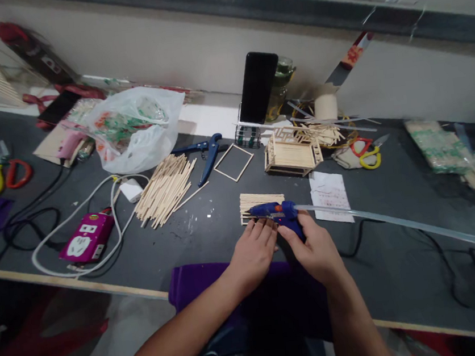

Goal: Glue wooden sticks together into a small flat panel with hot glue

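Observation:
My right hand is wrapped around the handle of a blue hot glue gun. A long clear glue stick juts out of its back end to the right. The gun's nozzle points left, over a small flat panel of thin wooden sticks laid side by side. My left hand is at the panel's near edge, its fingers close together and bent onto it; the gun partly covers the contact. Behind the panel stand a small stick-built model and a square stick frame.
Left of the panel lie loose wooden sticks, a blue cutter, a plastic bag and a purple power strip. A phone leans upright behind. Written paper and scissors are to the right.

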The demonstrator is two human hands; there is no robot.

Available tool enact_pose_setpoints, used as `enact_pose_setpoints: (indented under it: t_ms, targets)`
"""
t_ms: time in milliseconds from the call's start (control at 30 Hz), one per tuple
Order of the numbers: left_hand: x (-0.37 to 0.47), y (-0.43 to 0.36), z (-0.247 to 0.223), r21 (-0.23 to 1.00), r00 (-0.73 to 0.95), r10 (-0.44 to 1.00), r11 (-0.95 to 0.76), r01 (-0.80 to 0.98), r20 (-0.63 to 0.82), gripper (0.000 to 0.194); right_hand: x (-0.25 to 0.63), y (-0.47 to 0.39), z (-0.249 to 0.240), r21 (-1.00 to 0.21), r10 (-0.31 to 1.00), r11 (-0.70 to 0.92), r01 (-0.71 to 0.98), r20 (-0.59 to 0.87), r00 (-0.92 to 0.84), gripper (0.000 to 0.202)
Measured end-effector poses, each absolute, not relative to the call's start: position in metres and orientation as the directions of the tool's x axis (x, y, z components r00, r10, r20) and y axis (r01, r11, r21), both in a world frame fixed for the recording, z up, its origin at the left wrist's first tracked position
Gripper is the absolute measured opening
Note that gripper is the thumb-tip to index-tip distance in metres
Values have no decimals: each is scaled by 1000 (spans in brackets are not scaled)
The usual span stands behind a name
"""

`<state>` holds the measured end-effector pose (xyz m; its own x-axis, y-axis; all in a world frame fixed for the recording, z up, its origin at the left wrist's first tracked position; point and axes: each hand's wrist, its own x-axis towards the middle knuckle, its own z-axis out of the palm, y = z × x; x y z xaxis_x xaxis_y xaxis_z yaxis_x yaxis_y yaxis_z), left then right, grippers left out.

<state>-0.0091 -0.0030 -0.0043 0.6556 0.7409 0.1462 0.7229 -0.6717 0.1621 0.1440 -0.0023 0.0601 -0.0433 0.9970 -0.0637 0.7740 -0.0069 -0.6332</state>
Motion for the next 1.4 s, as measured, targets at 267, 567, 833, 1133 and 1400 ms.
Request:
enact_pose_setpoints:
  t_ms: [267, 567, 833, 1133, 1400]
  targets:
    - [-8, -4, -6, 185, 645, 741, -671, 718, 186, 36, 136, 6, 58, -522, 988, 92, 848, -59, -143, 39]
    - [-8, -5, -9, 146, 650, 725, -685, 714, 229, 35, 134, 5, 57, -496, 988, 89, 864, -68, -141, 39]
    - [-8, -5, -13, 169, 639, 735, -675, 718, 226, 36, 135, 4, 54, -481, 990, 106, 870, -30, -138, 39]
    - [-8, -5, -9, 166, 645, 731, -680, 714, 223, 35, 134, 4, 55, -479, 990, 104, 872, -37, -139, 37]
    - [-8, -4, -11, 165, 640, 732, -679, 716, 234, 36, 134, 4, 57, -493, 990, 75, 867, -70, -126, 37]
